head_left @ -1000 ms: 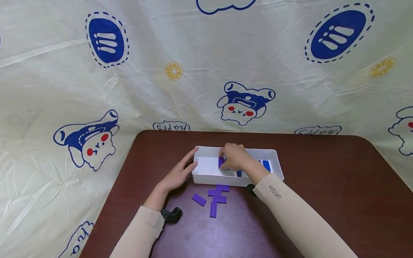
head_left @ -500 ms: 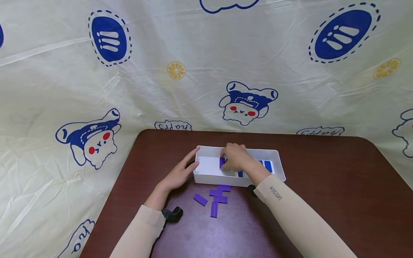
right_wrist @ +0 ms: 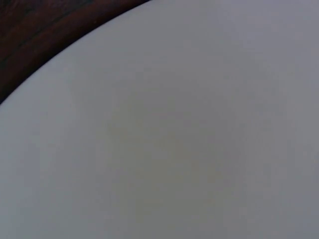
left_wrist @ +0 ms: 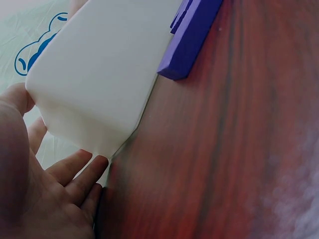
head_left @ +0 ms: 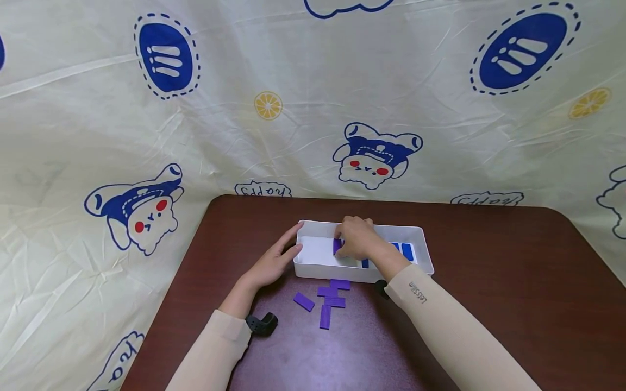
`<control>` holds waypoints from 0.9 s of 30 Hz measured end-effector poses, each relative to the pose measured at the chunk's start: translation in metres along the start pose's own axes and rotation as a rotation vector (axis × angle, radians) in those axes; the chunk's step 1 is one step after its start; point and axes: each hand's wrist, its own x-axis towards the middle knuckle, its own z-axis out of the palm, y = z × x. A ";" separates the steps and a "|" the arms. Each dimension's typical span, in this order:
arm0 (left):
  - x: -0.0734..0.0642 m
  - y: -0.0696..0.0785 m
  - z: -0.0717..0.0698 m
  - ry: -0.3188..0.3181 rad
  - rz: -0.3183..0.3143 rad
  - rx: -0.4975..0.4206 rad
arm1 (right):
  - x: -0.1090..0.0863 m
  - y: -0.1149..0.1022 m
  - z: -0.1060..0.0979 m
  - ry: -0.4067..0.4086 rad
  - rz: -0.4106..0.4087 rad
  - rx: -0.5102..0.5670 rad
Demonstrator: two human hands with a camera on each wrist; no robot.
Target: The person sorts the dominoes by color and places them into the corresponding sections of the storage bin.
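In the head view a long white plastic box [head_left: 318,270] lies on the table. My left hand [head_left: 266,266] steadies its left end, thumb at the rim; the left wrist view shows the extended fingers [left_wrist: 85,181] touching the end wall. Reaching inside, my right hand [head_left: 359,239] has its thumb and fingers around a purple rectangular block [head_left: 337,247] near the middle of the box. Blue blocks [head_left: 407,252] show at the box's right part, partly hidden by the right hand and wrist. The right wrist view is filled by a blurred white surface [right_wrist: 169,129].
In front of the box lie several loose purple blocks, one angled block [head_left: 304,302] to the left and one lengthwise block [head_left: 325,316] nearest. The brown table [head_left: 499,282] has rounded far corners. A printed white cloth [head_left: 303,152] hangs behind it.
The whole head view has shifted slightly. Both hands, the box and the blocks keep the same places relative to one another.
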 end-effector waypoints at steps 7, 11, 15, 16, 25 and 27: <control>0.002 -0.001 0.000 -0.012 -0.011 0.005 | 0.000 0.000 0.001 0.006 0.000 -0.012; 0.000 0.006 -0.002 -0.029 -0.023 0.003 | 0.001 0.000 0.003 0.005 0.003 -0.018; -0.006 0.026 -0.003 -0.036 -0.022 0.002 | 0.001 0.000 0.003 0.006 0.004 -0.021; -0.007 0.030 -0.003 -0.034 -0.018 0.004 | 0.001 0.000 0.003 0.007 0.005 -0.021; -0.010 0.037 -0.002 -0.026 -0.015 -0.002 | 0.002 0.000 0.004 0.016 0.002 -0.019; -0.010 0.037 -0.002 -0.029 -0.014 -0.005 | 0.002 0.000 0.005 0.016 0.002 -0.017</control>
